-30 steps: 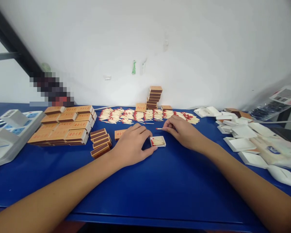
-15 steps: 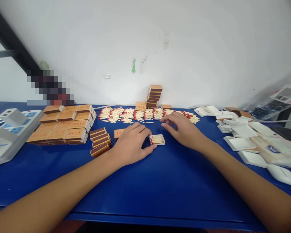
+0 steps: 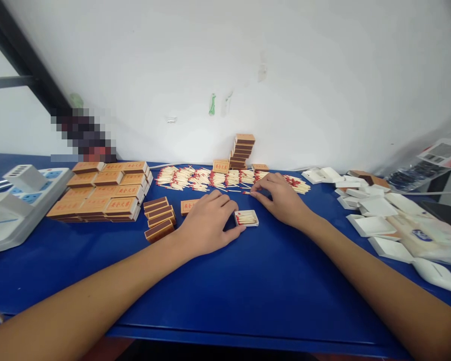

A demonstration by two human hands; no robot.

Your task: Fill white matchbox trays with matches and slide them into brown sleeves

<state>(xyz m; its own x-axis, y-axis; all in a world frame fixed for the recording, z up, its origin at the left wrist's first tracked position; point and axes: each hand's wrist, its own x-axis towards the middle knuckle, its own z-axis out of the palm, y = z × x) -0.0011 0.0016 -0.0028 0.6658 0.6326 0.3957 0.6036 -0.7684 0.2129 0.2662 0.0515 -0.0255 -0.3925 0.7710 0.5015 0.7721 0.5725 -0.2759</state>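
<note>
In the head view, a white matchbox tray [image 3: 247, 218] lies on the blue table with several red-tipped matches in it. My left hand [image 3: 211, 219] grips its left end between thumb and fingers. My right hand [image 3: 276, 196] is beyond the tray to the right, thumb and index finger pinched at the near edge of a long heap of loose matches [image 3: 200, 178]. A match [image 3: 246, 192] sticks out to the left of those fingertips. Partly behind my left hand lies an orange matchbox [image 3: 188, 206].
Closed matchboxes [image 3: 120, 206] are stacked at left, beside several standing on their sides [image 3: 160, 219]. A matchbox tower [image 3: 244, 148] leans by the wall. White empty trays [image 3: 374, 203] and a tissue pack [image 3: 421, 233] sit at right. A power strip [image 3: 33, 200] occupies the far left.
My right hand has come down to the edge of the match heap, its fingertips closing at a match. My left hand stays on the tray. The view has shifted slightly.
</note>
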